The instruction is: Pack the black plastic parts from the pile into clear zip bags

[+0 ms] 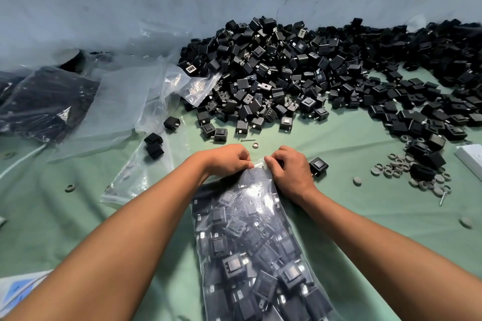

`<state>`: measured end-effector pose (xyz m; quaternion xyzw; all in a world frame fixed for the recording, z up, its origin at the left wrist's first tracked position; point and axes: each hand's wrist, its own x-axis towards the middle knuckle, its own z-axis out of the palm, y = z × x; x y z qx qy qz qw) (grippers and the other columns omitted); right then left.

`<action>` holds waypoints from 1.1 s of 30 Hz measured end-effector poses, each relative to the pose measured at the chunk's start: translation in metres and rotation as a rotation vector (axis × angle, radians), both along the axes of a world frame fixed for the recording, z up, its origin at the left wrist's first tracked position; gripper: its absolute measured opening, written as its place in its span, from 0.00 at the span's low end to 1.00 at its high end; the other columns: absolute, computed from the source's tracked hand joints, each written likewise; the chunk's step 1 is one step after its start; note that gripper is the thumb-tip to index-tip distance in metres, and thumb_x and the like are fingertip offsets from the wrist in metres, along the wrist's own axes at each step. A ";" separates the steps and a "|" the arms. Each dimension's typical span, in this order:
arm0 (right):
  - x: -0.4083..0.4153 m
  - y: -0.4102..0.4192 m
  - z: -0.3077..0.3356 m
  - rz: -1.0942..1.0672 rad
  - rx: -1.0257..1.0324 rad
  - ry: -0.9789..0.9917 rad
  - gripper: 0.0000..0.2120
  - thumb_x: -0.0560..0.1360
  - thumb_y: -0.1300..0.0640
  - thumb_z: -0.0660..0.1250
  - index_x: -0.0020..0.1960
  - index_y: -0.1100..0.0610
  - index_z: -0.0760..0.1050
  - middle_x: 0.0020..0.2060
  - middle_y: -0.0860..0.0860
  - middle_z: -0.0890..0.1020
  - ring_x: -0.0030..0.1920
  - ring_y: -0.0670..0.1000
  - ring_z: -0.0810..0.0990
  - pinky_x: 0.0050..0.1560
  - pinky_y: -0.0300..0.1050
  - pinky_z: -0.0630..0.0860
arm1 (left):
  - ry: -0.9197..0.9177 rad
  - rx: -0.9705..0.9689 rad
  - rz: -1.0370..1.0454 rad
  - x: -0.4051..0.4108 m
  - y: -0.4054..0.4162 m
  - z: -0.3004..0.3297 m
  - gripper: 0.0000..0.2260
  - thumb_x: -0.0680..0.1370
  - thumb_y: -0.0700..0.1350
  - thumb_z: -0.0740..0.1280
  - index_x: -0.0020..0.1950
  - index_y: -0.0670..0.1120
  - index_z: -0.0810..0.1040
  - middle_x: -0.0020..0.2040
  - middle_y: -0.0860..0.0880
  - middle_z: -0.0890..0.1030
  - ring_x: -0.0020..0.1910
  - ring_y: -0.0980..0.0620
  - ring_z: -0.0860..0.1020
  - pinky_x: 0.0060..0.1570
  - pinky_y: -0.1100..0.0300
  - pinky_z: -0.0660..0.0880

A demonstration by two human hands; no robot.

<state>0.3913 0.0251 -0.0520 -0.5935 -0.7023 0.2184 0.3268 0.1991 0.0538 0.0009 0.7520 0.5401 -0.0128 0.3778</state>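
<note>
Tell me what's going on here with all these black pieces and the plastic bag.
A person is packing black plastic parts into clear zip bags. Both the left hand and right hand pinch the top edge of a full bag on the green cloth. A large pile of loose parts lies beyond.

Both forearms bare to the frame edge, no sleeves; right hand (pixel 292 172) perhaps wears a ring, partly hidden
</note>
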 end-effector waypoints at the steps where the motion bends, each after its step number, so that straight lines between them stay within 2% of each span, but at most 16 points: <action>1: 0.000 0.000 0.000 -0.001 -0.001 0.001 0.14 0.80 0.53 0.69 0.40 0.59 0.83 0.37 0.49 0.77 0.38 0.49 0.75 0.40 0.47 0.71 | -0.025 0.000 0.021 -0.003 -0.001 -0.001 0.15 0.84 0.48 0.65 0.49 0.36 0.79 0.40 0.46 0.76 0.39 0.50 0.71 0.44 0.55 0.69; 7: 0.000 0.000 0.001 0.000 -0.005 0.007 0.13 0.81 0.53 0.69 0.40 0.58 0.82 0.37 0.48 0.77 0.37 0.48 0.74 0.40 0.47 0.71 | -0.149 -0.043 0.051 -0.023 -0.010 -0.005 0.09 0.84 0.44 0.66 0.44 0.45 0.78 0.40 0.49 0.78 0.40 0.53 0.72 0.47 0.57 0.71; 9: 0.000 0.000 0.001 -0.002 -0.005 0.006 0.13 0.81 0.53 0.68 0.40 0.58 0.82 0.37 0.48 0.76 0.37 0.46 0.74 0.40 0.46 0.69 | -0.147 0.030 0.060 -0.021 -0.013 -0.008 0.10 0.83 0.43 0.66 0.42 0.48 0.77 0.39 0.52 0.78 0.38 0.55 0.72 0.43 0.60 0.70; 12: -0.001 -0.001 0.000 -0.005 -0.007 0.002 0.13 0.81 0.53 0.68 0.40 0.57 0.82 0.37 0.47 0.76 0.37 0.46 0.74 0.40 0.45 0.68 | -0.036 0.167 0.020 -0.017 -0.012 -0.011 0.13 0.83 0.44 0.66 0.39 0.53 0.73 0.37 0.55 0.76 0.36 0.59 0.72 0.38 0.63 0.66; 15: -0.001 -0.001 0.001 -0.020 -0.015 0.001 0.12 0.81 0.53 0.68 0.42 0.58 0.83 0.38 0.51 0.78 0.40 0.51 0.75 0.42 0.48 0.72 | 0.077 0.249 -0.031 -0.011 -0.010 -0.011 0.12 0.84 0.45 0.64 0.40 0.51 0.72 0.39 0.54 0.75 0.39 0.55 0.72 0.37 0.61 0.65; 18: 0.001 0.000 0.003 -0.058 -0.013 0.027 0.12 0.81 0.54 0.68 0.43 0.60 0.83 0.39 0.53 0.79 0.42 0.54 0.76 0.44 0.49 0.72 | 0.074 0.290 -0.016 -0.007 -0.009 -0.011 0.08 0.84 0.45 0.64 0.45 0.47 0.74 0.40 0.54 0.75 0.43 0.50 0.74 0.39 0.57 0.65; 21: 0.001 -0.001 0.003 -0.075 -0.011 0.041 0.12 0.81 0.54 0.68 0.43 0.60 0.83 0.39 0.53 0.79 0.42 0.54 0.77 0.44 0.49 0.72 | 0.031 0.181 0.006 -0.018 -0.006 -0.008 0.11 0.84 0.48 0.66 0.41 0.48 0.76 0.37 0.54 0.77 0.37 0.54 0.73 0.38 0.58 0.67; 24: 0.001 0.000 0.002 -0.074 -0.011 0.035 0.12 0.81 0.54 0.68 0.44 0.60 0.83 0.40 0.53 0.79 0.42 0.54 0.77 0.44 0.49 0.72 | -0.022 0.093 0.013 -0.026 -0.007 -0.008 0.13 0.84 0.47 0.66 0.39 0.49 0.75 0.35 0.53 0.75 0.34 0.56 0.70 0.38 0.58 0.66; 28: 0.000 0.000 0.003 -0.076 -0.016 0.031 0.12 0.81 0.54 0.68 0.44 0.60 0.84 0.40 0.53 0.79 0.42 0.54 0.77 0.44 0.49 0.72 | 0.005 0.171 -0.024 -0.023 -0.009 -0.010 0.13 0.84 0.47 0.64 0.39 0.51 0.71 0.39 0.52 0.76 0.38 0.55 0.71 0.40 0.58 0.67; 33: 0.000 0.000 0.003 -0.074 -0.020 0.018 0.12 0.81 0.54 0.68 0.44 0.60 0.84 0.41 0.54 0.79 0.43 0.55 0.77 0.46 0.51 0.73 | 0.093 0.227 -0.102 -0.018 -0.008 -0.008 0.15 0.84 0.44 0.63 0.38 0.51 0.68 0.37 0.52 0.74 0.37 0.55 0.69 0.38 0.57 0.65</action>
